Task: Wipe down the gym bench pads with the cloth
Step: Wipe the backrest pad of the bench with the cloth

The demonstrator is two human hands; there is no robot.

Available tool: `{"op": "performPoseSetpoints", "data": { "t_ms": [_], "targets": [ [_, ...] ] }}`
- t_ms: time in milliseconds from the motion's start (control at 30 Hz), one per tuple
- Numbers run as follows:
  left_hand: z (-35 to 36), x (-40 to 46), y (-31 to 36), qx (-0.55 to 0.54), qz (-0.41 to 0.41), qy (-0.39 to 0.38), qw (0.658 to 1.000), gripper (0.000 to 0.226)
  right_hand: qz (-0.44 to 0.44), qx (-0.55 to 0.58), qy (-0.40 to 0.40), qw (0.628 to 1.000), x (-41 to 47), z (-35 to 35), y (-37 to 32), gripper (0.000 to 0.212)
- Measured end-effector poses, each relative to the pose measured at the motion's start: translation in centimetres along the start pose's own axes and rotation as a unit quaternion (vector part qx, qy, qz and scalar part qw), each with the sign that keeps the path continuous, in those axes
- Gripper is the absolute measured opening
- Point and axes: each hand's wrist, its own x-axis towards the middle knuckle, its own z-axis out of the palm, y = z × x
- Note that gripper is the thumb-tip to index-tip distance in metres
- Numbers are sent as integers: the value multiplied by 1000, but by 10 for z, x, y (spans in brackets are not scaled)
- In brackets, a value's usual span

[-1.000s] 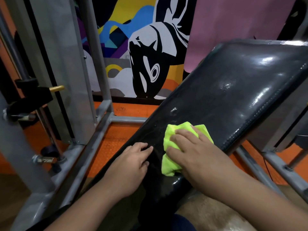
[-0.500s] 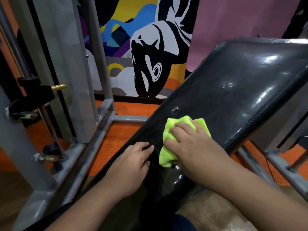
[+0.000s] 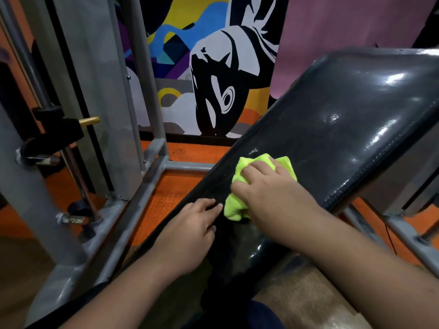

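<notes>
Pressing cloth (image 3: 240, 205) — right hand (image 3: 273, 195), bench pad (image 3: 344, 129), no legible writing

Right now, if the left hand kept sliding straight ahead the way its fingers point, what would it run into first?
Most likely the yellow-green cloth. The left hand lies flat on the black bench pad, fingers aimed up and right toward the cloth's lower edge under the right hand. Only a narrow strip of pad separates them.

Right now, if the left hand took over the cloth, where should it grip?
Probably the bunched lower-left end of the cloth, pinched from the left. The right hand covers the middle, and that free lump sticks out beside the left hand on the pad.
</notes>
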Motion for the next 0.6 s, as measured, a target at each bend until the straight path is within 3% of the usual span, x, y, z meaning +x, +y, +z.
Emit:
{"op": "performPoseSetpoints", "data": {
  "t_ms": [100, 333, 600],
  "targets": [
    [0, 0, 0, 0, 4, -6, 1000, 55, -33, 10, -25, 999, -3, 2, 1, 37],
    [0, 0, 2, -1, 3, -8, 1000, 54, -16, -4, -43, 999, 15, 0, 1, 35],
    [-1, 0, 1, 7, 2, -17, 1000, 53, -37, -29, -96, 994, 28, -7, 3, 42]
  ]
}}
